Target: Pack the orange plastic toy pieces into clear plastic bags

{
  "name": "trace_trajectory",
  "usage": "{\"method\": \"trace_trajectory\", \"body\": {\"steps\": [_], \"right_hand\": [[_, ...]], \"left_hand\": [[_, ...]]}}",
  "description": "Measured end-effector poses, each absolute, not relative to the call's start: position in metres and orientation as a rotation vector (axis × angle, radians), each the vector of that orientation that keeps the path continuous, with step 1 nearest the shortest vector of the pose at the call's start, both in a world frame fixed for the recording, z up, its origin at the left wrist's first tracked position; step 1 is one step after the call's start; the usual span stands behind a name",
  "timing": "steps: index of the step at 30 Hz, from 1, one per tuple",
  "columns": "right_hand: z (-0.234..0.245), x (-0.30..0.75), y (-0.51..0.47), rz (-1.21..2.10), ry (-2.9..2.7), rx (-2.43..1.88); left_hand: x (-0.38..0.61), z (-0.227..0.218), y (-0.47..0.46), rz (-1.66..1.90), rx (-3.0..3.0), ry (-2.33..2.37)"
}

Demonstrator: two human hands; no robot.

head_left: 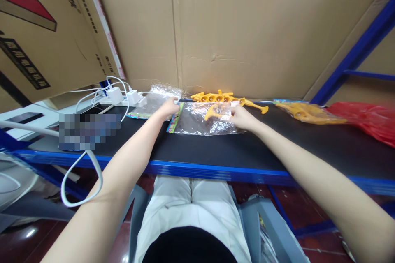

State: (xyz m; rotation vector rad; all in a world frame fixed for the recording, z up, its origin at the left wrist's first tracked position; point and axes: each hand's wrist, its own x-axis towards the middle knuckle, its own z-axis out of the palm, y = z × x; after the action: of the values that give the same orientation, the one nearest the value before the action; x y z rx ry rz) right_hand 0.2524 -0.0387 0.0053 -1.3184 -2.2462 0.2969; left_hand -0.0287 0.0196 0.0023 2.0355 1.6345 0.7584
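A clear plastic bag point(191, 125) with a colourful header strip lies on the black tabletop between my hands. My left hand point(169, 108) is closed at the bag's left end, by the strip. At the bag's right end, my right hand point(242, 117) has its fingers closed at the end of an orange plastic piece point(212, 113) with a hooked, T-like head. That piece overlaps the bag; whether it is fully inside I cannot tell. Just behind, several orange plastic parts point(219, 98) with round cups lie in a row. Another clear bag point(151, 102) lies beside my left hand.
White chargers point(115, 95) and tangled cables lie at the left, near a blurred-out device point(89, 131). At the right are a filled bag of orange parts point(308, 113) and a red plastic bag point(367, 121). A cardboard sheet point(247, 28) stands behind; a blue post point(354, 49) rises right.
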Motion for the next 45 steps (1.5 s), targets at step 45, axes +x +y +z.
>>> {"method": "trace_trajectory", "body": {"steps": [45], "right_hand": [[0.006, 0.247, -0.034, 1.0, -2.219, -1.199]], "left_hand": [[0.005, -0.009, 0.007, 1.076, 1.313, 1.141]]}}
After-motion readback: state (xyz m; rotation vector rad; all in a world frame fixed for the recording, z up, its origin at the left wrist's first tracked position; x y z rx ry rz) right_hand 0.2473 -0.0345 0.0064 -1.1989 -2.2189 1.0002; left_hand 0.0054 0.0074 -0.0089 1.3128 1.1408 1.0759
